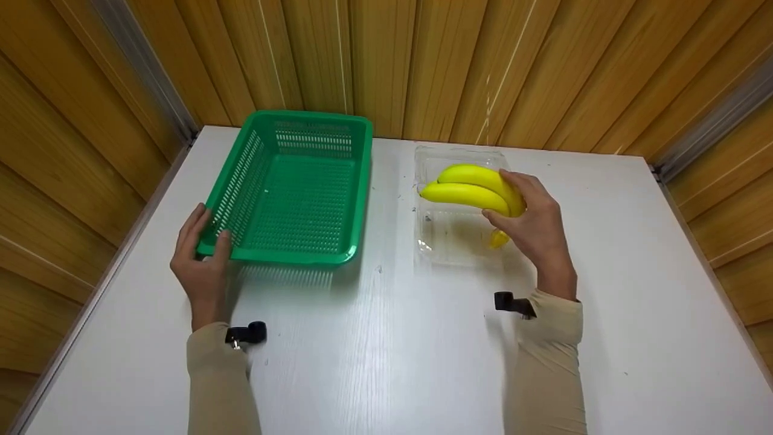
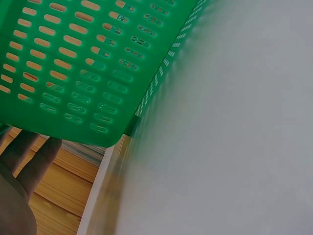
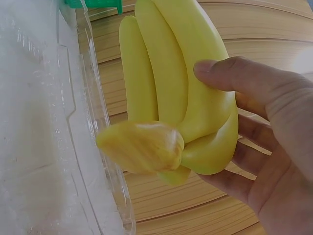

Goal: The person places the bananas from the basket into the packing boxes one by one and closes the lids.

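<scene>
My right hand (image 1: 537, 229) grips a bunch of yellow bananas (image 1: 468, 193) above a clear plastic tray (image 1: 435, 257). Its thumb presses one side of the bunch, and the fingers reach round the other side. In the right wrist view, the brownish stem end of the bananas (image 3: 142, 147) points toward the camera. At the left, my left hand (image 1: 202, 275) touches the near left corner of a green slotted basket (image 1: 302, 260). Its thumb and fingers spread across that corner. Fairly straight fingers (image 2: 39, 164) meet the basket's rim in the left wrist view; the thumb is hidden there.
A white table (image 1: 374, 356) carries the basket and the clear tray, side by side with a gap between them. Wood-look panels (image 1: 386, 66) rise behind the table and on both sides. Small dark camera mounts (image 1: 247, 332) sit on the wrists.
</scene>
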Tool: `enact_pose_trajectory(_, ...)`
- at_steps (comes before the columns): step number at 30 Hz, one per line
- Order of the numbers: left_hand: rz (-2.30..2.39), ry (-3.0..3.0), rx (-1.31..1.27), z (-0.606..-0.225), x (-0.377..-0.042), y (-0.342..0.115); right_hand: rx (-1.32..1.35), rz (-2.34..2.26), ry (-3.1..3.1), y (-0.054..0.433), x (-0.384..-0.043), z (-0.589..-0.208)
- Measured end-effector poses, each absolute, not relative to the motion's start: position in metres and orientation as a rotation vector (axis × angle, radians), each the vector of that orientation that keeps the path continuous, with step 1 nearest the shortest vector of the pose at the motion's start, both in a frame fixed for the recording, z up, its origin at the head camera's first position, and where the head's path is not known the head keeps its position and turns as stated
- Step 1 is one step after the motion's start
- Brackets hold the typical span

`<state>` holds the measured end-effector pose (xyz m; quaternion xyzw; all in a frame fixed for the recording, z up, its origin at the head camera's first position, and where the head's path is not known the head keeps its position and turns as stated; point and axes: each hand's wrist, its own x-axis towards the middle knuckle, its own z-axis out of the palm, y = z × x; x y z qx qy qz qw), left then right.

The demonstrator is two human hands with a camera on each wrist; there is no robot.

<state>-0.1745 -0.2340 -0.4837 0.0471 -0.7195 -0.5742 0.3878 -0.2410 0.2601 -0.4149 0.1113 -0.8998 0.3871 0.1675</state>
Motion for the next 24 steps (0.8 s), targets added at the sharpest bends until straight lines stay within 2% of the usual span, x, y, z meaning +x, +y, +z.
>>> enact_pose_trajectory(24, -1.463, -1.839, 0.137, -0.4838, -0.1760, -0.2345, 0.289, 1.156, -2.645, 0.2673, -0.2410, -0.4176)
